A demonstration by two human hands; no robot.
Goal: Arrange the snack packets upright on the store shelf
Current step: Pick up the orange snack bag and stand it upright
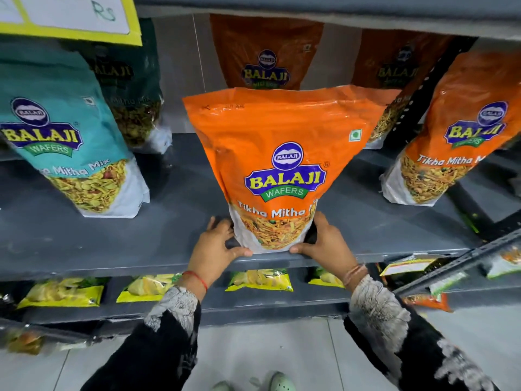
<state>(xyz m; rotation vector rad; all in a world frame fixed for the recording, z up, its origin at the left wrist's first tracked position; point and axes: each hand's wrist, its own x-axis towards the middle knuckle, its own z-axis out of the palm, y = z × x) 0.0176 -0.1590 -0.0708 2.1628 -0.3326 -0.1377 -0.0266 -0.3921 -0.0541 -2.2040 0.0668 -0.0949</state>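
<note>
Head view | both hands (270,244) gripping upright orange packet (282,153) base | grey shelf (112,238)

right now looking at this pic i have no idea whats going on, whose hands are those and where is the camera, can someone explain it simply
No machine here: a person is stocking a shop shelf with bare hands. The one picture comes from a wide-angle camera worn on the person's head, looking forward and down, which is why the shelves seem to bend.

The left hand and right hand grip the bottom corners of an orange snack packet, standing it upright at the front edge of the grey shelf.

On the same shelf stand a teal packet at the left and another orange packet at the right, leaning; more stand in the shadow behind. Yellow packets sit on the lower shelf.
</note>
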